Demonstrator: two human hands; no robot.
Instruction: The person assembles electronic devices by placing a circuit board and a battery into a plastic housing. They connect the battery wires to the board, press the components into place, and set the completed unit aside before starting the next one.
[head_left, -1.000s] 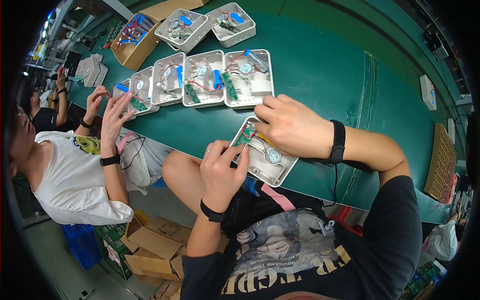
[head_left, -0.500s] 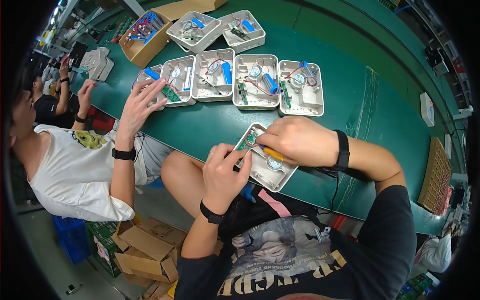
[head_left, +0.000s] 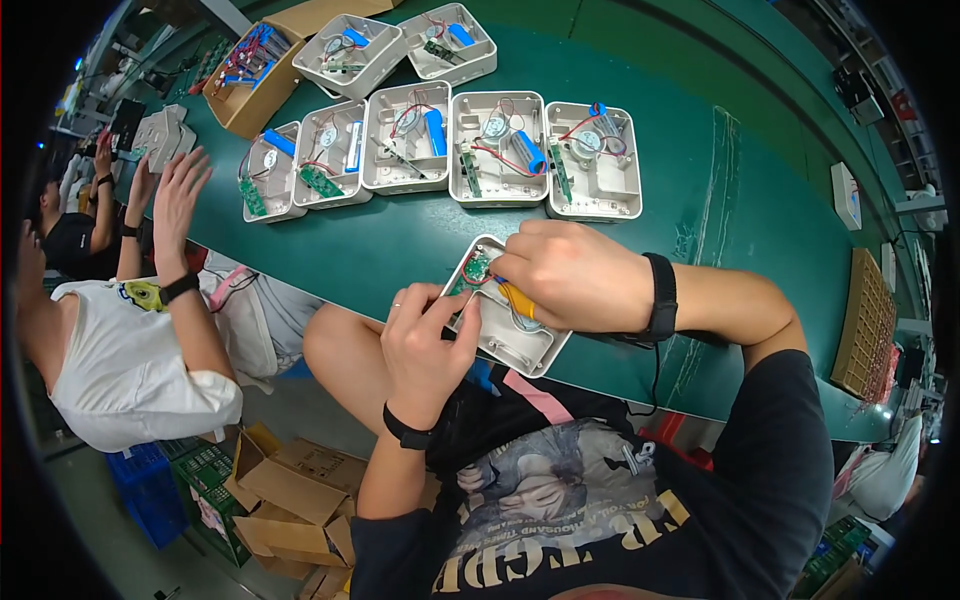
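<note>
A white plastic housing (head_left: 519, 352) sits tilted at the table's near edge, between my hands. My left hand (head_left: 425, 345) is closed on its left side, with thumb and fingertips by a small green circuit board (head_left: 478, 266) and red wire inside. My right hand (head_left: 580, 275) reaches over the housing from the right, closed on a hand tool with a yellow-orange grip (head_left: 517, 302). Its tip is by the board; my fingers hide the tool's exact kind. A round metal disc, partly covered by the tool and hand, lies in the housing.
Beyond my hands stands a row of white housings (head_left: 408, 180) with blue battery cells, boards and wires; two more (head_left: 350, 85) are behind. A cardboard box (head_left: 240, 105) holds battery cells. At left sits a co-worker with raised hands (head_left: 180, 195). A brown tray (head_left: 858, 330) lies far right.
The co-worker's hand has drawn back left from the leftmost housings, uncovering them. My hands keep about the same hold on the housing and the tool; the whole view has shifted slightly.
</note>
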